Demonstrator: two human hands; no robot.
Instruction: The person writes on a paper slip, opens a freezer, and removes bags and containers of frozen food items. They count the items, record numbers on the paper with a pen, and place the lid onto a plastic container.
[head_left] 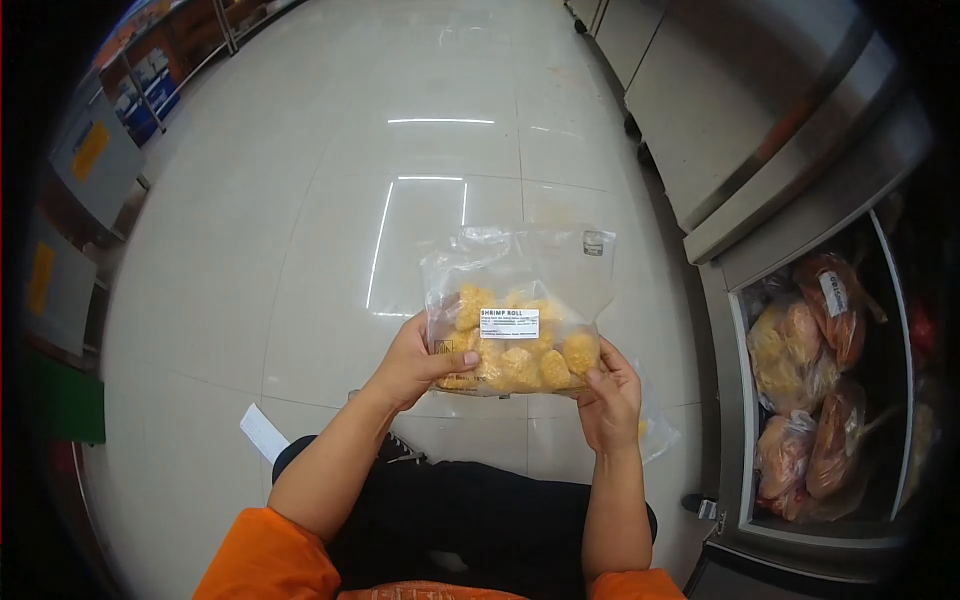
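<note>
Between my two hands is a clear plastic bag of shrimp rolls (515, 365), yellow crumbed pieces under a white label reading "SHRIMP ROLL". My left hand (415, 362) grips the bag's left side, thumb over the front. On the lower right corner, my right hand (608, 400) pinches the plastic, its thumb in front. The fingers behind the bag are hidden. The bag's upper part stands up loose and holds no pieces. Below and right of my right hand, another clear plastic bag (657, 436) is partly visible near the floor.
At right, an open freezer compartment (745, 420) holds several bagged foods (800, 350). Steel cabinets (700, 110) line the right side. A white paper slip (263, 432) lies on the tiled floor (330, 250) by my leg. Grey units (95, 165) and a green panel (72, 395) stand left.
</note>
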